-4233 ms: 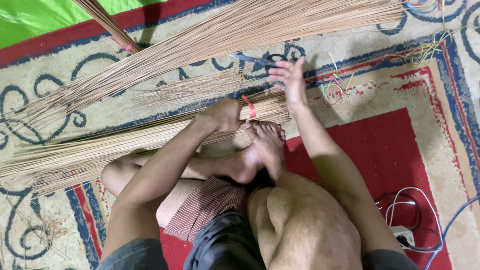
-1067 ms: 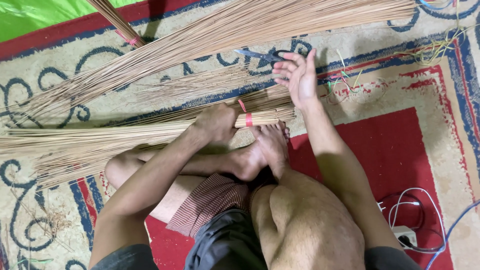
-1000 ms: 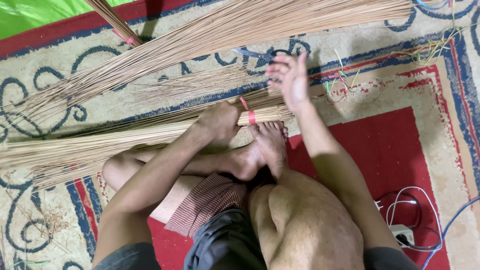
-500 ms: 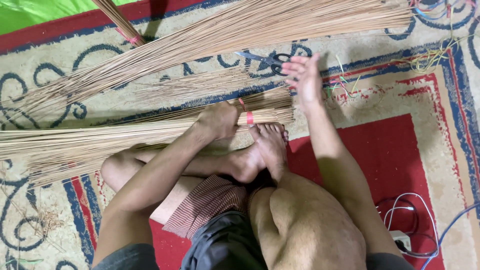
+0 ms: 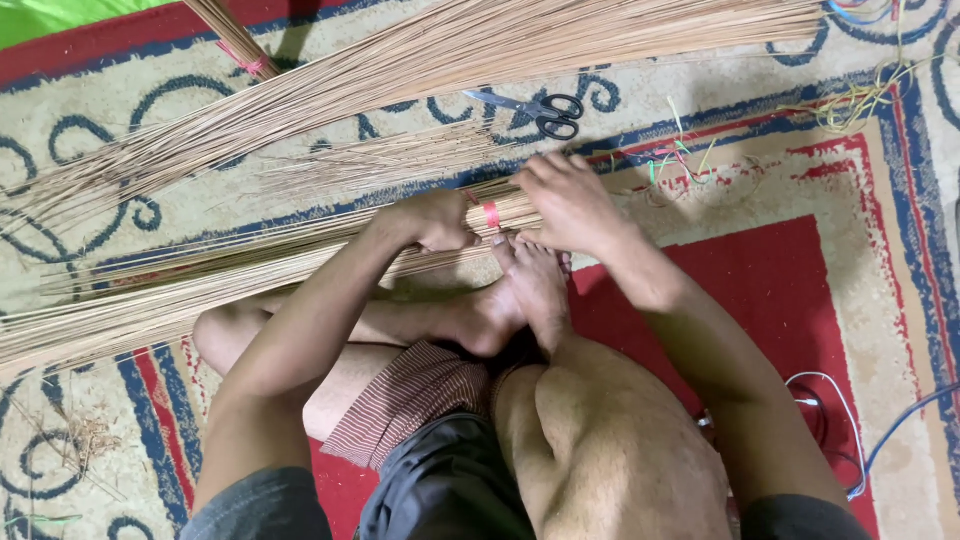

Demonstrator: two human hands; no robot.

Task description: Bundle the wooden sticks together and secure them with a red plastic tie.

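Patterned carpet [image 5: 860, 260] in red, cream and blue covers the floor, and on it, across the person's lap, lies a long bundle of thin tan sticks [image 5: 250, 275] with a red band [image 5: 491, 214] wrapped near its gathered end. The left hand [image 5: 432, 218] grips the bundle just left of the band, fingers curled tight around the sticks. The right hand [image 5: 568, 203] sits on the gathered end just right of the band, fingers bent down and pressed onto the sticks. The person's bare foot [image 5: 535, 285] rests directly below the band, toes touching the bundle's underside.

Beyond the hands, a small loose spread of sticks [image 5: 390, 160] lies flat on the carpet, and past it a much larger sheaf of sticks [image 5: 480, 50] runs slantwise across the top. Black-handled scissors [image 5: 535, 108] lie between that sheaf and the right hand, blades pointing left. Scraps of coloured string [image 5: 680, 160] are scattered to the right of the hand, more at the upper right. White and blue cables [image 5: 850, 430] curl at the lower right, well apart from the work.

Half a second earlier the right hand was raised open above the carpet beyond the bundle, covering the scissors; now it is down on the sticks and the scissors show fully. The left hand's grip is unchanged.
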